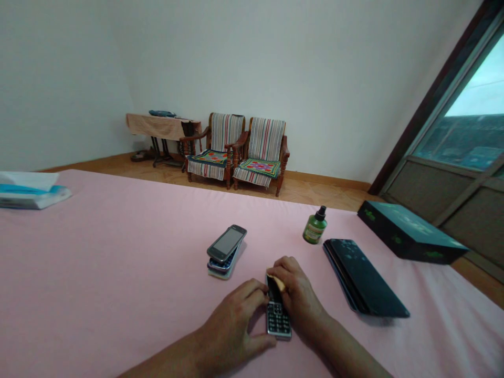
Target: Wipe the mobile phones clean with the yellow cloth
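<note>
A keypad phone (pixel 279 319) lies on the pink sheet in front of me, its keys toward me. My left hand (pixel 240 317) grips it by the left side, with fingertips at the upper edge and the thumb at the lower corner. In the fingers of my right hand (pixel 295 289) is a small yellowish cloth (pixel 277 282), pressed against the top of the phone's dark screen. Much of the cloth is hidden by the fingers. Just beyond my left hand sits a stack of several phones (pixel 226 245), a touchscreen one on top.
Beyond my right hand stands a green spray bottle (pixel 314 228) with a black top. To the right lie dark laptop-like slabs (pixel 364 278) and a black box (pixel 409 231). A tissue pack (pixel 35 197) is at far left. Two chairs (pixel 258 152) stand by the wall.
</note>
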Available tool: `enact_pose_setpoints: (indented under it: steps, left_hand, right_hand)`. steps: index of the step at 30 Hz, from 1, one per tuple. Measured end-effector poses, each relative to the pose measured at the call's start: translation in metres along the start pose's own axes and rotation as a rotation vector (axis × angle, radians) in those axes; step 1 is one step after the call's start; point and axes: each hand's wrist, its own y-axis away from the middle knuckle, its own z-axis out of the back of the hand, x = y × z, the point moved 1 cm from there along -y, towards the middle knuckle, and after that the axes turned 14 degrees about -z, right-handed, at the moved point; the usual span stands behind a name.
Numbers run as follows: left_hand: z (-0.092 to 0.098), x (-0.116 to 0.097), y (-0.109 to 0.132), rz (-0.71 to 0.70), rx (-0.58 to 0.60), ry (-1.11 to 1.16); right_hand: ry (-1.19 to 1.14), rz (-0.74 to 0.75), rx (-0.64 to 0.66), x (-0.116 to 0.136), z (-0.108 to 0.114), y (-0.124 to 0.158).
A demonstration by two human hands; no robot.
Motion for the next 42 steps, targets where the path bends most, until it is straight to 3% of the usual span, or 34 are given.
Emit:
enact_pose_setpoints:
  steps: [14,26,34,42]
  left_hand:
    - [-0.003,0.004,0.003,-0.016,-0.024,-0.017]
    - [-0.004,0.004,0.002,0.068,-0.075,-0.054]
    - [-0.006,0.012,0.005,-0.030,-0.080,-0.040]
    - [-0.005,0.012,0.007,-0.041,-0.065,-0.058]
  right_hand:
    - [-0.038,-0.025,0.102,0.012,0.005,0.018]
    - [-0.089,-0.020,0.149,0.017,0.006,0.039]
    - [-0.038,-0.040,0.132,0.021,0.002,0.042]
    - [-0.008,-0.066,0.167,0.024,0.014,0.039]
